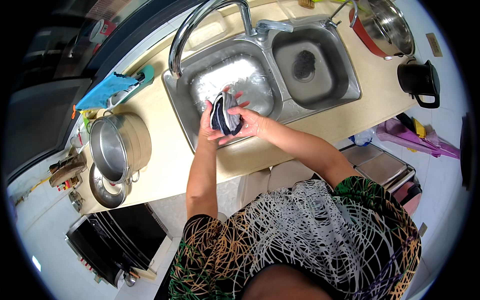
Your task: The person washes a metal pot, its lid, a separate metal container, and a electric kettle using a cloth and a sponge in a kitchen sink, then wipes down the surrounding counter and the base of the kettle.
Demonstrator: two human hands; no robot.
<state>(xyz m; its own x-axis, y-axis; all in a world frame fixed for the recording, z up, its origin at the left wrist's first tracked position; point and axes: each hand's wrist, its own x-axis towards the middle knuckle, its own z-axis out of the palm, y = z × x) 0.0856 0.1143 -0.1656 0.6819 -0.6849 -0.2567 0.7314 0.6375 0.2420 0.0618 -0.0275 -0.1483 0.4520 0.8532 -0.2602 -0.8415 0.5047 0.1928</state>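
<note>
A folded, wet-looking cloth (226,114) with navy, grey and white bands rests between my two hands over the near part of the large sink basin (176,101). My left hand (206,122) supports it from the left and below, its thumb along the side. Some fingertips show past the cloth's far side. On the right, my right hand (252,122) grips the cloth with its thumb on top and fingers underneath. Shiny water (240,75) lies in the basin beyond my hands. The cloth hides parts of both hands.
A chrome faucet (189,24) arches over the left basin. Dark matter sits at the drain of the smaller basin (322,84). To the left stand a steel pot (140,144) and a metal lid (101,191); to the right, a red-sided pan (365,37) and a black jug (418,80).
</note>
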